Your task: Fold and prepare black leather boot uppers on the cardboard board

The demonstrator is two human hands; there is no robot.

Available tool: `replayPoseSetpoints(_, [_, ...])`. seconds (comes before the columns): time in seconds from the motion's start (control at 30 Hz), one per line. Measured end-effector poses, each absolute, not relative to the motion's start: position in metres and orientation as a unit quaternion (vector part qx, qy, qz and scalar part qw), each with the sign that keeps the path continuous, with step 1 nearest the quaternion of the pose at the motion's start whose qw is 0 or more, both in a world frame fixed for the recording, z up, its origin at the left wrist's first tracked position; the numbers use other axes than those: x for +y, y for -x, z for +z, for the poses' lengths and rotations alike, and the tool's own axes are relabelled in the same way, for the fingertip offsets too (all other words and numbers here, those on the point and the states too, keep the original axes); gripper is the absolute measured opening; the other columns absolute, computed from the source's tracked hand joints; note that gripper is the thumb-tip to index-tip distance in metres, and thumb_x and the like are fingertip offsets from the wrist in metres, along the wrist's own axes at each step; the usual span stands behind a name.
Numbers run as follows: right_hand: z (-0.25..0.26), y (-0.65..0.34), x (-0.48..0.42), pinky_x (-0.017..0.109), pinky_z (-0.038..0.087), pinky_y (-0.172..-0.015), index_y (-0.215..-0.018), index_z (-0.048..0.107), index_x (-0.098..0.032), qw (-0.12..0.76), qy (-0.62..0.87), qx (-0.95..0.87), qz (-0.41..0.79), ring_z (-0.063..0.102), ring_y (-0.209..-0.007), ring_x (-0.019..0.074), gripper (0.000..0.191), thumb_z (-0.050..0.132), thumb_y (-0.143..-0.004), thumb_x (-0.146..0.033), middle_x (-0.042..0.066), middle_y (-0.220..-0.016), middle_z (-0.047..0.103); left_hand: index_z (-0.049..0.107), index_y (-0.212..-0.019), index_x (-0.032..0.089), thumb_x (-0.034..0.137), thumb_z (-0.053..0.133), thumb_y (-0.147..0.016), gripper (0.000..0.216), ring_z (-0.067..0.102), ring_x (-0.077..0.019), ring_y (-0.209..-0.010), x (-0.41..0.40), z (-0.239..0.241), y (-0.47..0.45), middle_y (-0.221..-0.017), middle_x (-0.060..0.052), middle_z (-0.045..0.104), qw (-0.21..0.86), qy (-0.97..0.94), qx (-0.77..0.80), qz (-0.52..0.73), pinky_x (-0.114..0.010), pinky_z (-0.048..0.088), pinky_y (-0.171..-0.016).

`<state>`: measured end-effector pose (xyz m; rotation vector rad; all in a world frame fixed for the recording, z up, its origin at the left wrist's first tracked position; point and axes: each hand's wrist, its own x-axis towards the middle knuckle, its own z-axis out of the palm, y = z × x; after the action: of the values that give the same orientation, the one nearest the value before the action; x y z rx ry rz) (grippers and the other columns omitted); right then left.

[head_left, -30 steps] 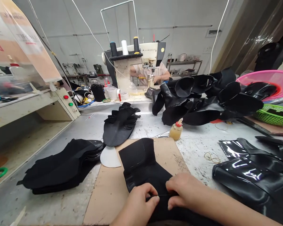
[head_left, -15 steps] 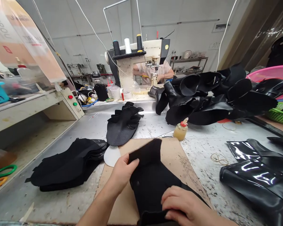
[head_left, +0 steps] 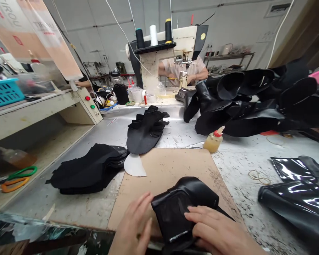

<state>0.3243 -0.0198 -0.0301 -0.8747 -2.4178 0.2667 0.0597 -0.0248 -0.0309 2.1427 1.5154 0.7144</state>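
A folded black boot-upper piece [head_left: 184,205] lies on a brown cardboard mat [head_left: 170,166] at the near edge of the metal table. My right hand [head_left: 218,232] lies on its near right part, fingers pressing the black material. My left hand [head_left: 134,226] rests with fingers spread against its left edge. A stack of flat black cut pieces [head_left: 87,170] lies to the left of the mat, and a fanned pile of black pieces [head_left: 146,129] sits beyond it. A white curved piece [head_left: 134,165] lies at the mat's far left corner.
A small glue bottle with a red cap [head_left: 213,140] stands past the mat. Glossy black boot shafts [head_left: 255,102] are heaped at the right, more glossy pieces [head_left: 297,191] lie near right. A sewing machine [head_left: 170,56] with a person behind it stands at the back. Scissors [head_left: 16,179] lie on the left shelf.
The black piece, earlier spread out on the mat, is now folded toward me into a compact bundle. My left hand came down from its far edge to its left side. The view tilted down.
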Motion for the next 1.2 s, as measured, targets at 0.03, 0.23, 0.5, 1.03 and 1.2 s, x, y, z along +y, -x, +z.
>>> replayPoseSetpoints(0.03, [-0.029,-0.325,-0.020,0.024,0.049,-0.099,-0.082,0.063,-0.022,0.268,0.324,-0.900,0.114,0.068,-0.105,0.0151,0.019,0.048,-0.089,-0.011,0.001,-0.108,0.075,0.061,-0.117,0.021,0.032,0.040,-0.094,0.034,0.066,-0.0222,-0.101,-0.029,-0.032,-0.060,-0.116,-0.011,0.068,0.296,-0.698,0.600,0.255,-0.029,0.055,-0.081])
replayPoseSetpoints(0.23, [-0.023,-0.326,-0.018,0.021,0.048,-0.098,-0.091,0.066,-0.022,0.259,0.317,-0.899,0.158,0.068,-0.104,0.0151,0.015,0.057,-0.086,-0.011,0.001,-0.105,0.076,0.055,-0.068,0.017,0.067,0.050,-0.072,0.050,0.038,-0.0082,-0.034,-0.022,-0.038,-0.093,-0.046,0.003,0.051,0.636,-0.464,0.595,0.164,-0.021,0.027,-0.037])
replayPoseSetpoints(0.5, [-0.013,-0.330,-0.021,0.022,0.043,-0.104,-0.098,0.062,-0.025,0.261,0.312,-0.876,0.259,0.071,-0.076,0.0071,0.015,0.048,-0.097,-0.020,-0.007,-0.085,0.075,0.052,-0.074,0.019,0.068,0.047,-0.069,0.049,0.032,-0.0081,-0.031,-0.015,-0.029,-0.109,-0.036,0.009,0.040,0.624,-0.488,0.588,0.164,-0.020,0.022,-0.034])
replayPoseSetpoints(1.03, [-0.026,-0.298,-0.029,0.027,0.040,-0.083,-0.060,0.049,-0.021,0.219,0.349,-0.909,0.071,0.053,-0.044,0.0077,0.057,0.016,-0.106,-0.032,-0.008,-0.047,0.053,0.047,-0.071,0.020,0.042,0.041,-0.083,0.026,0.046,-0.0112,-0.046,-0.030,-0.020,-0.103,-0.051,0.003,0.048,0.616,-0.544,0.552,0.144,-0.020,0.033,-0.044])
replayPoseSetpoints(1.2, [-0.028,-0.295,-0.031,0.028,0.038,-0.084,-0.059,0.048,-0.021,0.228,0.352,-0.906,0.053,0.052,-0.043,0.0077,0.059,0.013,-0.106,-0.030,-0.008,-0.047,0.053,0.044,-0.066,0.020,0.045,0.040,-0.082,0.029,0.045,-0.0117,-0.048,-0.030,-0.019,-0.103,-0.054,0.002,0.047,0.606,-0.559,0.545,0.151,-0.021,0.033,-0.045])
